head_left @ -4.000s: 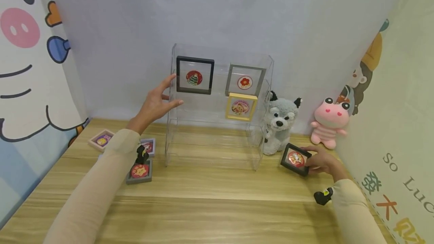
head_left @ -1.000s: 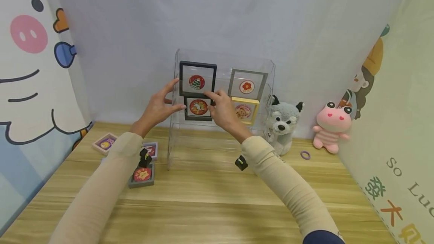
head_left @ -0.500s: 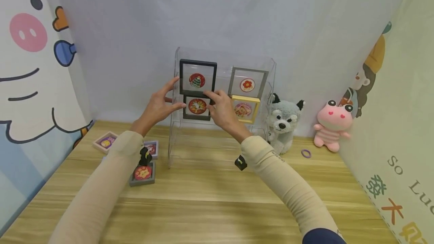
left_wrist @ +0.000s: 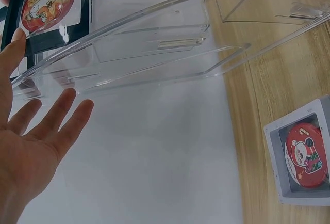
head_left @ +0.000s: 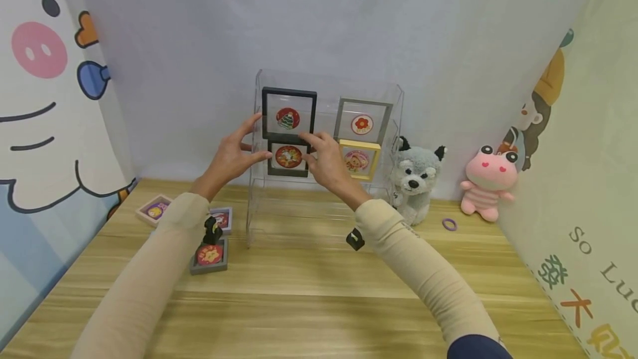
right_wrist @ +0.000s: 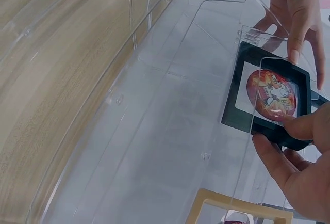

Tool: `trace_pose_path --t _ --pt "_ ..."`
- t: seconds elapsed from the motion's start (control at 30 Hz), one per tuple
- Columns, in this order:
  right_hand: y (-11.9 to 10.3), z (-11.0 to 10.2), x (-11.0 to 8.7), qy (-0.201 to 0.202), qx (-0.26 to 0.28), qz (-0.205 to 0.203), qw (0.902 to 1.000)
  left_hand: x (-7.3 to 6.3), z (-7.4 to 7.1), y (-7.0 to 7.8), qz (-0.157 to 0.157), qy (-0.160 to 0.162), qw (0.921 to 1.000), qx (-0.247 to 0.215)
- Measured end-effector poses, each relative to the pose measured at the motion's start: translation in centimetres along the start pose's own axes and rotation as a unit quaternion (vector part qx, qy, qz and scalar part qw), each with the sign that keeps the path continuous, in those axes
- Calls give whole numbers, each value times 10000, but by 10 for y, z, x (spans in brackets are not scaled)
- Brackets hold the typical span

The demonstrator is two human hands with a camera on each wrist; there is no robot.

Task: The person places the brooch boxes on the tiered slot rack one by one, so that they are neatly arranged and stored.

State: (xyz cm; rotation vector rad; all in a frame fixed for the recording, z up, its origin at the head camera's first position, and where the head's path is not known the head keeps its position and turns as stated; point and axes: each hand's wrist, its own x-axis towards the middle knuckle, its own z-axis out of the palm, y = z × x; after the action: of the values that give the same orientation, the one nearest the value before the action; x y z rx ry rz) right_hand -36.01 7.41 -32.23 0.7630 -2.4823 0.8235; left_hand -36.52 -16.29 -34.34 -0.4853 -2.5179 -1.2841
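My right hand pinches the right edge of a small black display frame with a round red cartoon badge inside. This frame stands on a tier of a clear acrylic rack, just below a larger black frame with a Christmas-tree badge. In the right wrist view my thumb lies on the small frame's front. My left hand spreads around the rack's left side panel, fingers extended. Its thumb tip is right at the small frame's left edge. A grey frame and a yellow frame occupy the rack's right half.
Several framed badges lie on the table at left, including a grey one, a lilac one and a pale pink one. A husky plush, a pink plush and a purple ring are at right.
My right hand has carried the small black frame from the table's right side onto the rack, revealing the purple ring. My left hand has stayed at the rack; the last second shows little movement.
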Motion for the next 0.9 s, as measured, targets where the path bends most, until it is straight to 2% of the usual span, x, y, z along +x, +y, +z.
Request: trace_pose_path --t 0.17,0.3,0.57,0.67,0.9 --pt "-1 -6 -3 31 60 28 10000 1 0 0 -25 0 10000 -16" --pt "-4 -19 -9 138 243 72 9996 0 0 1 -23 -4 10000 -20" --pt "2 -59 -29 996 663 -285 9924 1 -2 0 -33 13 10000 56" --pt "12 -76 -42 1050 526 -52 9931 1 -2 0 -41 12 10000 65" --pt "48 -101 -80 757 -49 845 9935 0 0 1 -29 22 10000 87"
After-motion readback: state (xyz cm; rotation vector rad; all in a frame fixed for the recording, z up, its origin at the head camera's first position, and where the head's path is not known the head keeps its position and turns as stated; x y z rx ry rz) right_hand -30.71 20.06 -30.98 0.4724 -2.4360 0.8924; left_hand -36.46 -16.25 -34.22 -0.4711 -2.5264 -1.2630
